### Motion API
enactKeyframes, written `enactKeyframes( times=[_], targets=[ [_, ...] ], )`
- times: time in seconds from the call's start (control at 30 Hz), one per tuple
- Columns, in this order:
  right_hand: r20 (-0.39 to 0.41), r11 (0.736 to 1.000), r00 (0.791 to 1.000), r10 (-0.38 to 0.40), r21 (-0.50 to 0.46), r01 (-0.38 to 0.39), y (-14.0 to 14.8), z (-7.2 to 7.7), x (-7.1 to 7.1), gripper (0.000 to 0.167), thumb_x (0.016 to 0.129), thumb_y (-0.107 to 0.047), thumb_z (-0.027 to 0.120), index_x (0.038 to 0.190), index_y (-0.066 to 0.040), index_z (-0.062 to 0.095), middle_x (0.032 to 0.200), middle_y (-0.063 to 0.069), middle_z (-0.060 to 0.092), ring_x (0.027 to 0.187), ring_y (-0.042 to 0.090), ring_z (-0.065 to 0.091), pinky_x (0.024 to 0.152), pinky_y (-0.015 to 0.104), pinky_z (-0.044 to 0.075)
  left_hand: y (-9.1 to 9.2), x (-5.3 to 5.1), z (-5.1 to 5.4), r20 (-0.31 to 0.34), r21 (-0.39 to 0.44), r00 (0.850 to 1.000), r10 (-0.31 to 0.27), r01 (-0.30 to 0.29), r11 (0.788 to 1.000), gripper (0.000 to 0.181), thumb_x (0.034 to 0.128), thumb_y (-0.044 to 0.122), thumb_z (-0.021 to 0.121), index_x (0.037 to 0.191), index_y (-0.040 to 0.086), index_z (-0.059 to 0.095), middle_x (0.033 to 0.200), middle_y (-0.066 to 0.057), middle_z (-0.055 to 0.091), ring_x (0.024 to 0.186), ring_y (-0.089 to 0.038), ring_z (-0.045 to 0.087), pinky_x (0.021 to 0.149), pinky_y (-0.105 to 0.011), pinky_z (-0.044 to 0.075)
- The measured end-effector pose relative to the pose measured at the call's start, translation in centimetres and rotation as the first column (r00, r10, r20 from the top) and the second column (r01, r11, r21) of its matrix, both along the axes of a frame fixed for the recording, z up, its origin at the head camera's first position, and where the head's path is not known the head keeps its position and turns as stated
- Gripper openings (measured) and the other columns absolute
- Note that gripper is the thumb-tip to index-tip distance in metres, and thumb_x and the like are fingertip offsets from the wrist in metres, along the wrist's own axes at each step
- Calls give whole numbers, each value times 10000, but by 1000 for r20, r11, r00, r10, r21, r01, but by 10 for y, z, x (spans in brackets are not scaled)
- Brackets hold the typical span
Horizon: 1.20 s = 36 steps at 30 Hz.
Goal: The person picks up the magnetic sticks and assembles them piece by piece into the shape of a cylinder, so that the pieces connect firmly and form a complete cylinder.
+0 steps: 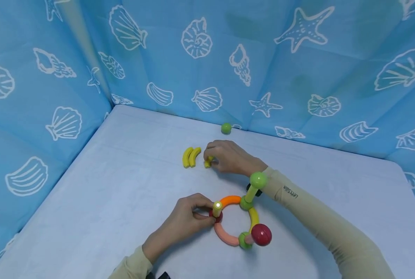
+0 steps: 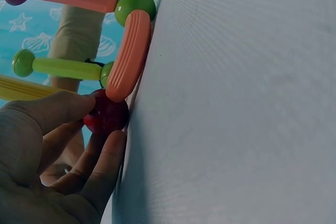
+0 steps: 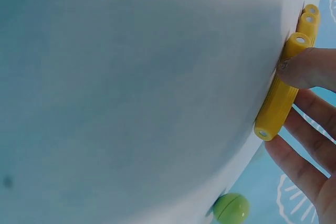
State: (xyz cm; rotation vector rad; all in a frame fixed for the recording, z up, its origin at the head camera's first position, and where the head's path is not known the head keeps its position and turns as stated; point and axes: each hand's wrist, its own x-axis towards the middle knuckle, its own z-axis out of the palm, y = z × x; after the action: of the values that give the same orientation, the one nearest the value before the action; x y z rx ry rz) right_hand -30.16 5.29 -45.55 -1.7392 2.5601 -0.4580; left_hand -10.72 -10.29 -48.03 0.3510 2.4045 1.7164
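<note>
My left hand [image 1: 183,217] pinches a dark red ball [image 2: 106,113] at the left of a toy ring built from curved sticks and balls. From that ball rises a yellow stick [image 1: 217,210] with a bare bright end. Orange [image 1: 230,200], yellow [image 1: 254,217] and salmon [image 1: 226,235] curved sticks form the ring. Its two green balls carry a lime stick topped by a green ball [image 1: 258,179] and a salmon stick topped by a red ball [image 1: 261,235]. Farther back, my right hand [image 1: 228,157] holds a yellow curved stick [image 3: 278,100] between thumb and fingers, at the table surface.
Two more yellow curved sticks [image 1: 191,157] lie side by side left of my right hand. A loose green ball [image 1: 226,128] sits at the table's back edge, by the blue shell-patterned curtain [image 1: 200,73]. My right forearm [image 1: 308,205] passes beside the ring over the white table [image 1: 123,186].
</note>
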Motion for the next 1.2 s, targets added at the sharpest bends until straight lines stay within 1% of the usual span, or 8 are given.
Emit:
enactKeyframes(
  times=[0.2,0.4,0.57,0.7,0.8,1.03,1.13,1.2],
  targets=[
    [4,999,999,-34,30,34,9,2,-1,151,838,-39,770,951,-138,751,922,-35,665,859,138,568,834,296,522,0,0,1,16,-22,1000,-1,1,1000,266,843,60,794,1063,208,770,1013,123,670,956,-100,655,757,-243,574],
    [3,997,999,-53,54,53,17,4,-4,145,847,-66,776,970,-134,743,909,-27,664,829,140,581,821,307,529,0,0,0,16,-30,1000,2,-1,1000,263,840,60,797,1059,202,769,1009,120,669,957,-101,658,754,-239,573],
    [24,994,996,-90,69,88,24,5,-4,149,845,-58,774,972,-128,737,917,-16,660,812,151,571,807,317,521,0,0,-2,7,-32,1000,-3,3,999,266,839,57,796,1063,198,769,1007,124,670,960,-100,653,755,-244,573],
    [44,990,991,-125,79,121,28,5,-4,154,849,-56,769,975,-134,728,931,-20,658,819,151,570,823,315,520,0,0,-1,0,-32,1000,-5,5,999,262,842,57,791,1065,194,768,1009,122,670,960,-95,654,755,-244,574],
    [55,986,988,-147,85,142,29,5,-4,151,854,-69,772,979,-135,721,927,-22,656,815,153,568,822,309,519,0,0,-1,5,-38,1000,-5,5,999,260,845,59,788,1064,197,768,1011,123,669,962,-94,654,754,-241,573],
    [75,965,966,-247,107,238,38,12,-3,162,855,-117,789,988,-136,698,908,-23,631,796,168,542,776,295,496,2,0,-1,7,-41,1000,-2,3,999,254,840,66,799,1045,214,770,1004,124,668,945,-99,649,751,-240,573],
    [71,958,957,-280,82,274,44,17,-1,165,846,-103,794,967,-120,683,885,-7,622,780,181,536,748,312,487,1,0,-1,0,-43,1000,0,0,999,252,838,71,804,1038,220,768,1005,123,668,942,-96,651,748,-238,573],
    [76,952,950,-304,63,300,49,20,1,174,841,-86,794,971,-109,681,887,3,629,788,187,547,755,328,496,1,0,-1,0,-43,1000,1,-1,999,252,838,71,803,1040,217,768,1007,119,669,941,-98,652,748,-236,573]
  ],
)
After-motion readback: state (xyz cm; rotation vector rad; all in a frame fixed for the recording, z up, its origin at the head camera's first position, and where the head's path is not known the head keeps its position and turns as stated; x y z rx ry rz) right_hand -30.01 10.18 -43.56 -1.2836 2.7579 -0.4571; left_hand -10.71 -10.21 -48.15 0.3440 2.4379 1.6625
